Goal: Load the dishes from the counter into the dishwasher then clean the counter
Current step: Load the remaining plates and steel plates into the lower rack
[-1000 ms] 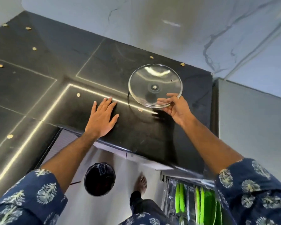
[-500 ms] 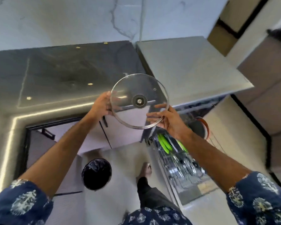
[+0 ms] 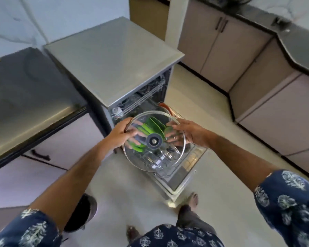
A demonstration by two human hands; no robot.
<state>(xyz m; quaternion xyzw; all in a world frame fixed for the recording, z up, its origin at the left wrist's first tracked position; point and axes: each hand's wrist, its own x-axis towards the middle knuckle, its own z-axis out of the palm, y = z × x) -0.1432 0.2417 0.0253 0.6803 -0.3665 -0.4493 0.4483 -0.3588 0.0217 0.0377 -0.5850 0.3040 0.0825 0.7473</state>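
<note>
Glass first: I have the glass lid (image 3: pixel 154 158) gripped by its rim in both hands, directly above the pulled-out lower rack (image 3: pixel 169 157) of the dishwasher (image 3: pixel 114 56). My left hand (image 3: pixel 120 133) curls round the rim on the side toward the dark counter (image 3: pixel 25 86), thumb over the top edge and fingers showing through the glass beneath. My right hand (image 3: pixel 190 133) grips the opposite edge, on the side away from that counter, fingers also wrapped under. The two hands sit about level with each other across the lid, so neither is clearly nearer the rack.

The lid lies close to flat, its face turned up toward me and its dark centre knob (image 3: pixel 154 139) pointing at the camera. The green plates (image 3: pixel 151 126) seen through the glass stand on edge in the rack, directly below the lid. That is the relation I judge the coming move turns on: a flat disc over upright slots. I would have to tip the lid onto its edge, in line with those plates, and lower it straight down into a free gap. Through the glass I cannot tell which slots are open.
</note>
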